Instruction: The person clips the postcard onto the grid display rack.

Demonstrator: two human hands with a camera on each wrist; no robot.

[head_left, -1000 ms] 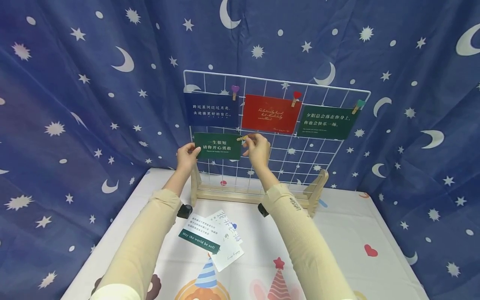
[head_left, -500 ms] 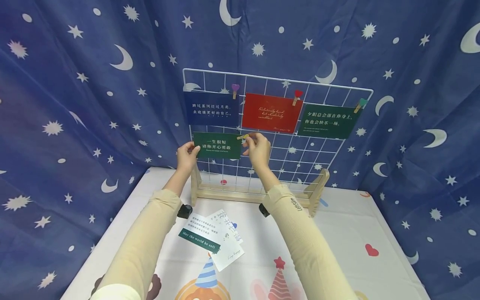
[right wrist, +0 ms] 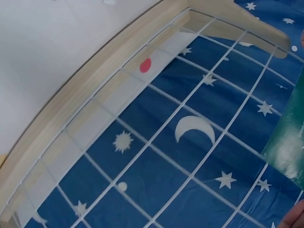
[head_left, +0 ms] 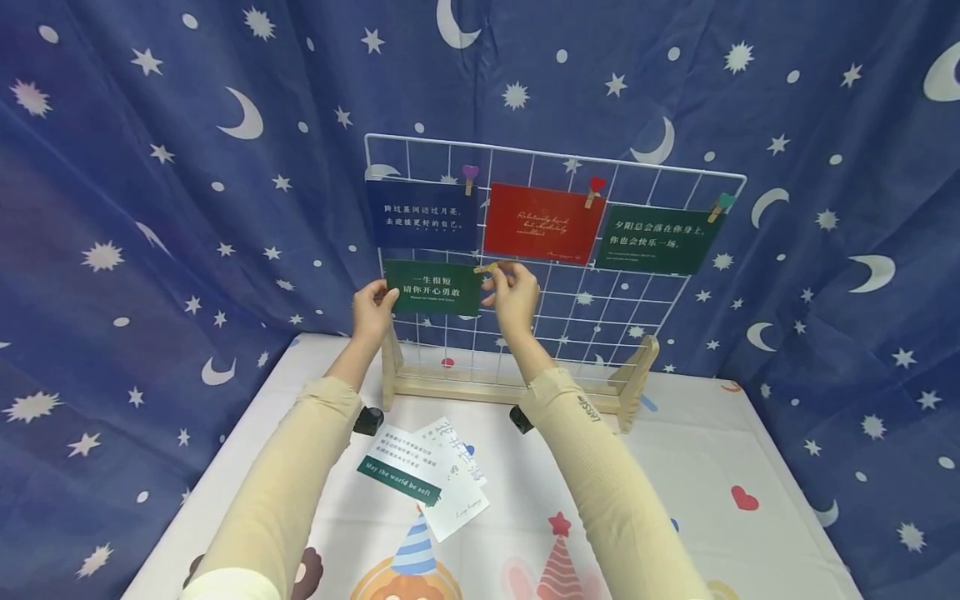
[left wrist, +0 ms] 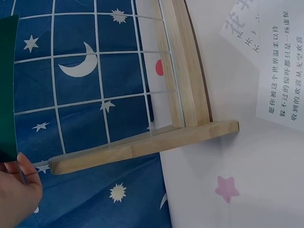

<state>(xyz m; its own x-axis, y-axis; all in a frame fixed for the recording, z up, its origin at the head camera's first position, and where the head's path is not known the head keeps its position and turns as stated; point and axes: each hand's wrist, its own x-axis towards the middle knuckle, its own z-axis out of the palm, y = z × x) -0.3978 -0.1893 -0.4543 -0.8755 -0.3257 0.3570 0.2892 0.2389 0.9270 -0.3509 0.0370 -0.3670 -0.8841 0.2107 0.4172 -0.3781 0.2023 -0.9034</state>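
A green card (head_left: 432,288) lies against the white wire grid (head_left: 555,308), below a blue card (head_left: 424,215). My left hand (head_left: 372,313) pinches its left edge; in the left wrist view the fingertips (left wrist: 27,166) meet the card's corner (left wrist: 7,95). At the card's upper right corner, my right hand (head_left: 516,302) pinches a small yellow-topped clothespin (head_left: 486,268). Whether its jaws grip the card and a wire cannot be told. The right wrist view shows only part of the right hand (right wrist: 293,217) near the card (right wrist: 288,142).
A red card (head_left: 542,225) and another green card (head_left: 651,240) hang in the grid's top row with heart-topped clothespins. The grid stands in a wooden base (head_left: 465,390). Several loose cards (head_left: 450,492) lie on the white tablecloth (head_left: 720,433). A star-patterned curtain (head_left: 187,167) surrounds the table.
The head view has shifted very slightly. Both hands keep their hold on the card and the clothespin, and the right forearm has moved a little to the left.
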